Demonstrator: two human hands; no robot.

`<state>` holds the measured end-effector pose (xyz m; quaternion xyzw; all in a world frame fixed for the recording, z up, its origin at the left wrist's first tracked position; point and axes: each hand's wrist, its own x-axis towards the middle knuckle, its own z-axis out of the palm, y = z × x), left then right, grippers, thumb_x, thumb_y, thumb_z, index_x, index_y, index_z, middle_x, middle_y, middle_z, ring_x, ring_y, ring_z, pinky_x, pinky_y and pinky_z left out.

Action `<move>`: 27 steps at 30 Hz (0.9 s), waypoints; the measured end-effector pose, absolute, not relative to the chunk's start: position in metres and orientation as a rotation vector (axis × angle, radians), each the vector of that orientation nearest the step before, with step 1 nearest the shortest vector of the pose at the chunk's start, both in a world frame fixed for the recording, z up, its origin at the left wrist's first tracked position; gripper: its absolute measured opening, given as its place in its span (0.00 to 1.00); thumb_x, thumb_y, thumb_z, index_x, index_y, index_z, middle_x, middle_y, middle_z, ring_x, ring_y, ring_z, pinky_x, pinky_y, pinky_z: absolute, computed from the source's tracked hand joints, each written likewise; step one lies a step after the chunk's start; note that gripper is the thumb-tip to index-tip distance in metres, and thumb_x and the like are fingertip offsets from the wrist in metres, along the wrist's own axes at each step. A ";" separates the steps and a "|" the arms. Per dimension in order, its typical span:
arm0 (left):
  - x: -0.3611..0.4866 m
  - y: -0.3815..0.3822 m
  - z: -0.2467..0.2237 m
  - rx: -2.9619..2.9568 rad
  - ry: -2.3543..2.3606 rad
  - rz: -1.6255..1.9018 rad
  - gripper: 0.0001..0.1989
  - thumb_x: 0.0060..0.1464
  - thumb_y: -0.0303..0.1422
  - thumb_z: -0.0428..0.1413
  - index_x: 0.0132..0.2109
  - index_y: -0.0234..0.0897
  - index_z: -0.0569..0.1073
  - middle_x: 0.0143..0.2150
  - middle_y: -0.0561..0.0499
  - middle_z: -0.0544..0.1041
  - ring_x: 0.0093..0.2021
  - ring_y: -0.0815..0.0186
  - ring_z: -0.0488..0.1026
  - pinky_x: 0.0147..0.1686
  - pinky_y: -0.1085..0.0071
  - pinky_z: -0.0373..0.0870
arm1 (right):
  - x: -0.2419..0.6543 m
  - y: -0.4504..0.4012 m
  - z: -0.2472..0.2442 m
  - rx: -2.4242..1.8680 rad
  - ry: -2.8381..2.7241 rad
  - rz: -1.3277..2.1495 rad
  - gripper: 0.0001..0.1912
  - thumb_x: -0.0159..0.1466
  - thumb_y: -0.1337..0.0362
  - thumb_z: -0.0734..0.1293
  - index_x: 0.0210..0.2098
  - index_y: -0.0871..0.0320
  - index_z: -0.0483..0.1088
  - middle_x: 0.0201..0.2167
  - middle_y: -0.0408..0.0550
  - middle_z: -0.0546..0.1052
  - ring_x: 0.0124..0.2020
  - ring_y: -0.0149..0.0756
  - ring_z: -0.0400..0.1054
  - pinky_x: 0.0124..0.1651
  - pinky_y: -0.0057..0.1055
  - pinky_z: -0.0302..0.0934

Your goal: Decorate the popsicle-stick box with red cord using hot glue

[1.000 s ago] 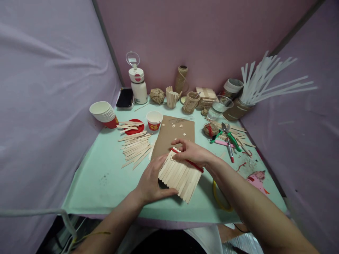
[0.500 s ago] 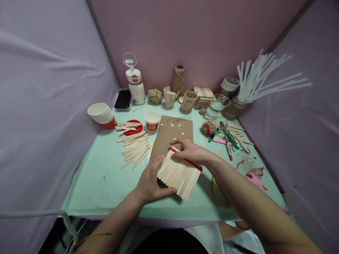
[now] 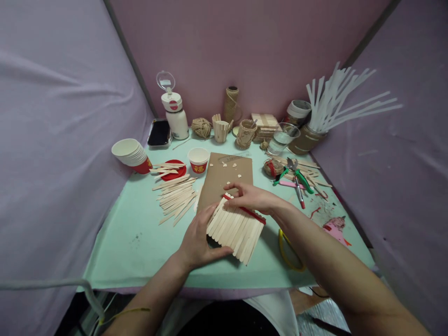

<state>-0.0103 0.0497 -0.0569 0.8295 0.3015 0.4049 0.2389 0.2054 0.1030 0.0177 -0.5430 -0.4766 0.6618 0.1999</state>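
Note:
My left hand point(image 3: 199, 240) grips a box-like piece faced with craft sticks point(image 3: 234, 228), its thumb along the lower edge and fingers at the left side. The sticks lie side by side with rounded ends, and a red strip point(image 3: 252, 213) crosses them near the top edge. Over that upper edge, my right hand point(image 3: 254, 198) presses a small rounded wooden piece point(image 3: 225, 208) against the sticks at the upper left corner. Its forefinger is raised and bent. Behind the hands lies a brown cardboard sheet point(image 3: 227, 172) with several similar small pieces on it. The underside of the stick piece is hidden.
Loose craft sticks point(image 3: 177, 198) lie left, near a red lid point(image 3: 182, 173) and a paper cup point(image 3: 199, 161). Green-handled pliers point(image 3: 304, 181) and a twine ball point(image 3: 273, 168) are right. A yellow ring point(image 3: 290, 254) lies by my right forearm. A bottle point(image 3: 177, 122) stands behind.
The whole view has shifted slightly, so the tabletop things sit a little further left. Both hands keep nearly the same hold on the craft-stick piece.

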 end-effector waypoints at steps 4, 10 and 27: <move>-0.010 0.050 -0.056 2.262 0.815 1.094 0.53 0.44 0.49 0.66 0.69 0.39 0.46 0.63 0.32 0.65 0.61 0.44 0.66 0.56 0.47 0.66 | 0.209 0.104 0.018 -1.514 -1.318 1.838 0.34 0.50 0.66 0.75 0.54 0.59 0.61 0.23 0.35 0.73 0.27 0.32 0.70 0.28 0.26 0.62; -0.010 0.049 -0.055 2.248 0.841 1.076 0.52 0.44 0.48 0.66 0.68 0.39 0.47 0.62 0.33 0.65 0.61 0.44 0.66 0.57 0.46 0.65 | 0.208 0.104 0.016 -1.522 -1.303 1.804 0.36 0.49 0.66 0.76 0.54 0.57 0.62 0.23 0.35 0.73 0.26 0.32 0.70 0.27 0.26 0.60; -0.016 0.050 -0.057 2.205 0.865 1.256 0.40 0.54 0.53 0.55 0.66 0.36 0.55 0.59 0.35 0.68 0.59 0.48 0.68 0.55 0.48 0.67 | 0.225 0.085 0.029 -1.515 -1.218 1.577 0.32 0.55 0.54 0.74 0.55 0.55 0.61 0.42 0.49 0.78 0.42 0.40 0.74 0.44 0.35 0.66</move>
